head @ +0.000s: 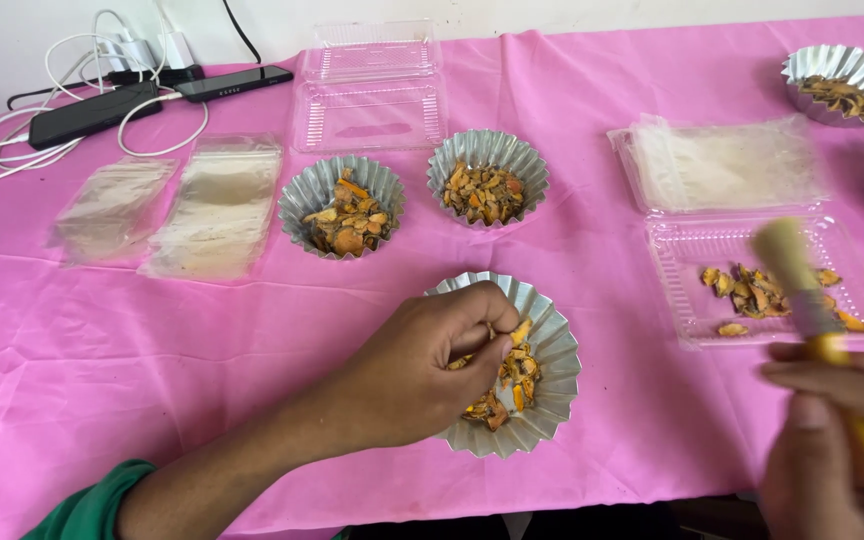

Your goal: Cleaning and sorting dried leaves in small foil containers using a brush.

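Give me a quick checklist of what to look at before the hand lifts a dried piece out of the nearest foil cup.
1. Left hand is over the nearest foil cup, with its fingers pinched at an orange piece: ok.
2. Nearest foil cup sits flat on the pink tablecloth: ok.
3. Right hand grips the yellow-handled brush, bristles up: ok, though blurred.
4. Clear plastic tray to the right lies open with a few pieces inside: ok.
5. How firmly the fingers hold the piece: cannot tell, the hand hides it.
6. Two other filled foil cups stand apart behind: ok.
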